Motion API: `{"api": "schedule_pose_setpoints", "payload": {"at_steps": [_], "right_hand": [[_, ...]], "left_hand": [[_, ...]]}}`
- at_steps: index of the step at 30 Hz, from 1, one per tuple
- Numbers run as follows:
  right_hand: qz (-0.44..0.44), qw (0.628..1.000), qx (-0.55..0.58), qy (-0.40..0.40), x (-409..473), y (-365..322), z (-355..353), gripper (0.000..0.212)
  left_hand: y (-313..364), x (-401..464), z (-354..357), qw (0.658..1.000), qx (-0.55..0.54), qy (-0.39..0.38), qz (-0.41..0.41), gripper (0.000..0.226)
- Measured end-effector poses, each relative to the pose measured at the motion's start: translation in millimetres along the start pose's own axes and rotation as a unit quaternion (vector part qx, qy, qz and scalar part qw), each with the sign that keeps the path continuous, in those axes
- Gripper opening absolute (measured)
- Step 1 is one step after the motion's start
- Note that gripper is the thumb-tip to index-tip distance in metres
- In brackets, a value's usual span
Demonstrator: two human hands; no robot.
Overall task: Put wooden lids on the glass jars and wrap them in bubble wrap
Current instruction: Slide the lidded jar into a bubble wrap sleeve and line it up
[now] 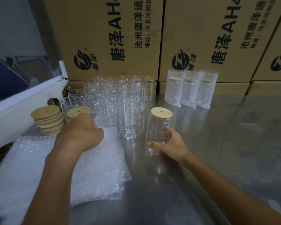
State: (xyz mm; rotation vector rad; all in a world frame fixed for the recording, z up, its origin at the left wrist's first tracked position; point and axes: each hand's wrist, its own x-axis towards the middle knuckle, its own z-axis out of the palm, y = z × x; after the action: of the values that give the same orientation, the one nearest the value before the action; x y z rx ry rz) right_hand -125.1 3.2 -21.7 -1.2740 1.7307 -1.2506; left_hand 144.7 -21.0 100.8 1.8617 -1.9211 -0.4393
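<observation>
My right hand (170, 146) grips the lower part of a clear glass jar (159, 127) that stands on the steel table with a round wooden lid (161, 112) on top. My left hand (83, 132) is curled into a fist over the far edge of a stack of bubble wrap sheets (55, 172); what it holds is hidden. Just beyond its knuckles lies a stack of wooden lids (46, 120), and another lid (78, 112) sits on a jar. Several open jars (117, 101) stand grouped behind.
Three jars wrapped in bubble wrap (188, 88) stand at the back right against cardboard boxes (113, 38). A white ledge (15, 108) runs along the left. The steel table (225, 143) stretches bare to the right and front.
</observation>
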Motion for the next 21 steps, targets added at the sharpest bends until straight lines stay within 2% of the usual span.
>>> {"api": "schedule_pose_setpoints", "payload": {"at_steps": [4,8,11,15,21], "right_hand": [[0.023,0.976,0.216,-0.024,-8,-19,-4,0.059],[0.059,0.917,0.375,-0.119,-12,-43,-13,0.034],[0.089,0.867,0.467,-0.148,-12,-52,-22,0.052],[0.115,0.814,0.550,-0.150,-13,-48,-31,0.082],[0.136,0.788,0.577,-0.163,-17,-34,-39,0.093]], "left_hand": [[16,-10,-7,0.987,-0.097,0.116,0.045,0.015],[45,-17,-4,0.956,-0.228,0.144,0.117,0.020],[68,-16,17,0.935,-0.295,0.131,0.146,0.021],[88,-13,62,0.928,-0.341,0.086,0.125,0.020],[93,-7,128,0.940,-0.333,0.035,0.073,0.026]]}}
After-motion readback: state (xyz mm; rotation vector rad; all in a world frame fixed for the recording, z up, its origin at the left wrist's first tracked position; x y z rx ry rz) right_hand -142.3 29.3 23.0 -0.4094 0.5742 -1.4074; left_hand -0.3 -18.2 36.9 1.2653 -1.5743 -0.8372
